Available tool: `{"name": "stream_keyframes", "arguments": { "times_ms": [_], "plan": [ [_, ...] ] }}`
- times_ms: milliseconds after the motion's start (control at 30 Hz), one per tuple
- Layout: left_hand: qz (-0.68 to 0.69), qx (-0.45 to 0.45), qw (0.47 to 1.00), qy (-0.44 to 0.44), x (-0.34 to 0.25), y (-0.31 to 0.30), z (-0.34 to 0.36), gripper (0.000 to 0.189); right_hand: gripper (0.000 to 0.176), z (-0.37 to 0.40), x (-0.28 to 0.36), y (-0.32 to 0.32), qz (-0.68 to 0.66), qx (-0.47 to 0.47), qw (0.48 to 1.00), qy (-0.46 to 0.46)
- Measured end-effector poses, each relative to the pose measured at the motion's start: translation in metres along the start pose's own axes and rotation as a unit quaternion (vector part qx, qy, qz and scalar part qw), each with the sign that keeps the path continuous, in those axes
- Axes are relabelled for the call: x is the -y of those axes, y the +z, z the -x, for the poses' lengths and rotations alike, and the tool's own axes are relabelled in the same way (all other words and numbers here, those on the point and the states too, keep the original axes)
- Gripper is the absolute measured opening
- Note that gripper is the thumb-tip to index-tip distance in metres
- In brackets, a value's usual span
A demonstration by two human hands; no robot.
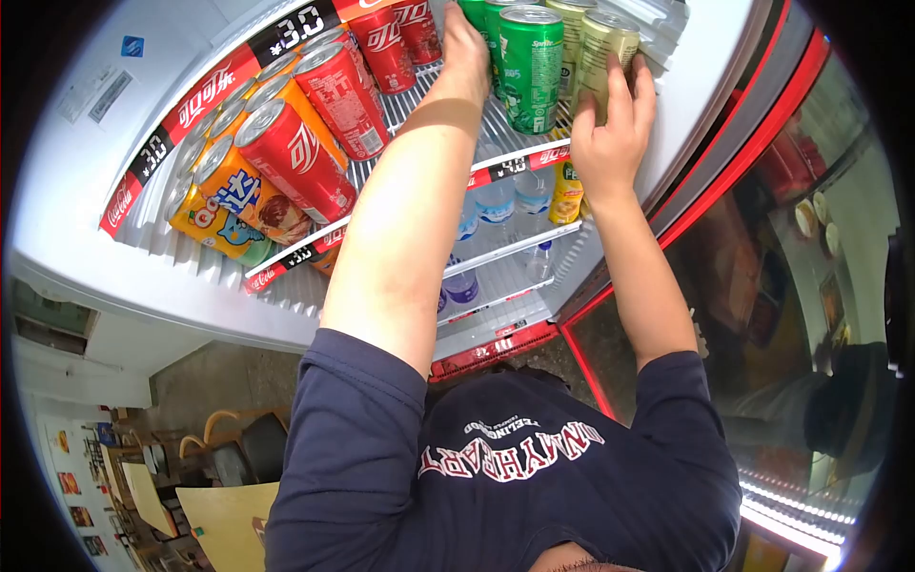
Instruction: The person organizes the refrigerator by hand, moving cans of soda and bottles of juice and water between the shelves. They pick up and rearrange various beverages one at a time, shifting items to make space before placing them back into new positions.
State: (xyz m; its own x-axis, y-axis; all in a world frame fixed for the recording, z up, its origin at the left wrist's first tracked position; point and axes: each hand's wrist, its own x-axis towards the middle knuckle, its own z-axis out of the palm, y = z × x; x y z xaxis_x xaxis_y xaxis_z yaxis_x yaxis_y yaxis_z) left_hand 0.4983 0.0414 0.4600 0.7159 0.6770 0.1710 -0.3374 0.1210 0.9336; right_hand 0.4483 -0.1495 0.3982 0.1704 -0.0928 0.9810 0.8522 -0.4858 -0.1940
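Note:
My right hand [615,133] has its fingers curved against the side of a pale yellow-green drink can [602,57], at the right end of the upper fridge shelf. Just left of that can are another pale can [569,48] and a green Sprite can [530,71], both upright. My left hand [467,48] reaches to the back between the green cans and the red cola cans [384,48]. Its fingers are mostly cut off by the top of the frame, so whatever they touch is hidden.
Red cola cans [295,157] and orange cans [229,200] crowd the shelf's left side. Price strips [515,167] run along the shelf edges. Water bottles [496,205] stand on a lower shelf. The red-framed glass door [591,372] stands open at right. Chairs [257,443] are behind at lower left.

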Motion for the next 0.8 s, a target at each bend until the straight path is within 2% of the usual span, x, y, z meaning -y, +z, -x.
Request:
{"name": "stream_keyframes", "arguments": {
  "times_ms": [100, 200, 233, 333, 367, 467, 500, 633, 800],
  "plan": [
    [-0.009, -0.002, 0.999, 0.034, 0.011, 0.004, -0.004, 0.063, 0.057, 0.012, -0.003, 0.001, -0.01, -0.002, 1.0, 0.021],
    [-0.017, -0.004, 0.998, 0.067, 0.019, 0.008, -0.008, 0.063, 0.062, 0.011, 0.017, -0.009, -0.075, -0.019, 0.997, -0.002],
    [-0.02, -0.005, 0.997, 0.077, 0.022, 0.01, -0.009, 0.063, 0.069, 0.01, 0.02, -0.007, -0.108, -0.013, 0.994, -0.015],
    [-0.025, -0.006, 0.995, 0.1, 0.031, 0.012, -0.009, 0.064, 0.076, -0.001, 0.033, 0.002, -0.079, 0.01, 0.996, -0.044],
    [-0.024, -0.006, 0.994, 0.106, 0.032, 0.014, -0.009, 0.064, 0.084, -0.002, 0.033, 0.007, -0.057, 0.003, 0.998, -0.04],
    [-0.026, -0.007, 0.992, 0.122, 0.035, 0.015, -0.01, 0.064, 0.087, -0.014, 0.035, 0.003, 0.011, 0.022, 0.997, -0.071],
    [-0.026, -0.008, 0.992, 0.126, 0.036, 0.014, -0.01, 0.064, 0.089, -0.012, 0.031, 0.006, 0.003, 0.018, 0.998, -0.055],
    [-0.031, -0.009, 0.99, 0.14, 0.041, 0.015, -0.009, 0.065, 0.084, -0.009, 0.034, 0.009, 0.004, 0.025, 0.999, -0.045],
    [-0.033, -0.006, 0.988, 0.15, 0.045, 0.015, -0.009, 0.065, 0.079, 0.004, 0.019, 0.02, -0.022, -0.025, 0.998, -0.054]
  ]
}}
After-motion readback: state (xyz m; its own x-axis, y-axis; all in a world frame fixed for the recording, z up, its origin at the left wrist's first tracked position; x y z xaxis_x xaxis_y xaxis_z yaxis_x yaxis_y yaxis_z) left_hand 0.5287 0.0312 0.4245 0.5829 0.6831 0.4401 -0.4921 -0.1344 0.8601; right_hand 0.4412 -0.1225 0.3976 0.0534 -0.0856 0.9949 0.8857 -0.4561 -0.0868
